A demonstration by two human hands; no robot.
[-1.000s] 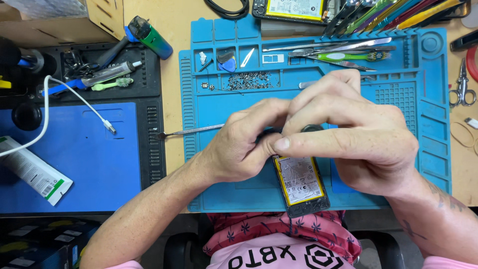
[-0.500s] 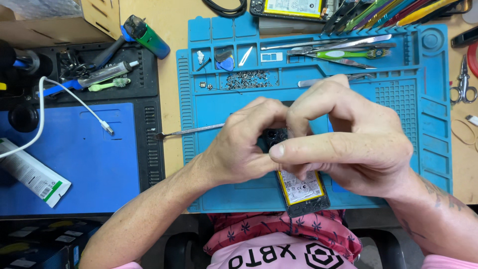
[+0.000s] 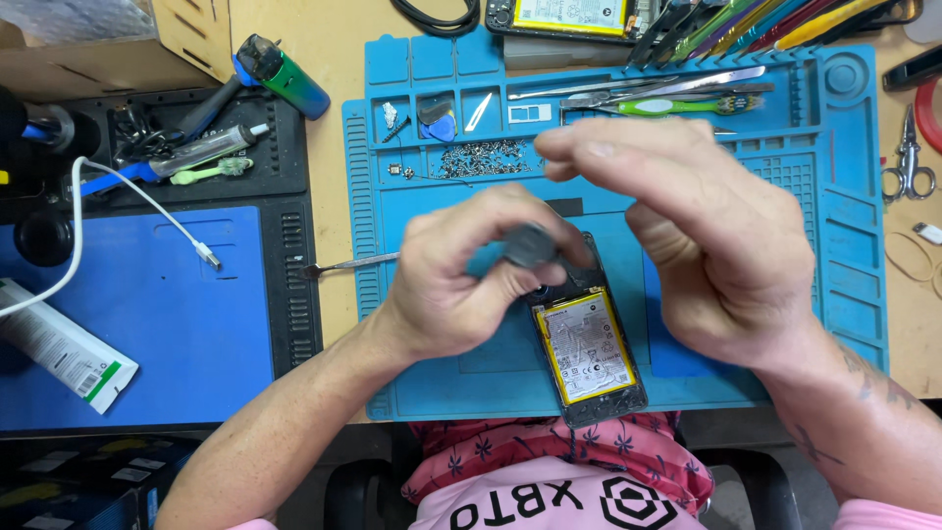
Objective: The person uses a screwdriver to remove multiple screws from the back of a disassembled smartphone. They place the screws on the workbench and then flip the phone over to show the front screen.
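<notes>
— both hands have come apart since a moment ago: they were clasped over the top of the opened phone [image 3: 589, 358], and now the right hand [image 3: 702, 240] is lifted away, fingers loosely spread and blurred.

— and the left hand [image 3: 461, 285]?

— pinching a small dark piece [image 3: 530, 245] between thumb and fingers, just above the phone's upper end. what the piece is, i cannot tell; it is blurred.

— where's the phone?

— lying back-open on the blue silicone mat [image 3: 844, 255], near the front edge, its yellow-edged battery [image 3: 586, 345] facing up, probably so the insides stay reachable.

— further out?

— a pile of tiny screws [image 3: 481, 157] sits in a mat tray, likely so none roll off. a thin metal spudger [image 3: 348, 265] lies beside the mat's left rim, a green toothbrush [image 3: 677, 103] and tweezers [image 3: 638, 90] along the top, scissors [image 3: 908, 157] off to the right.
</notes>
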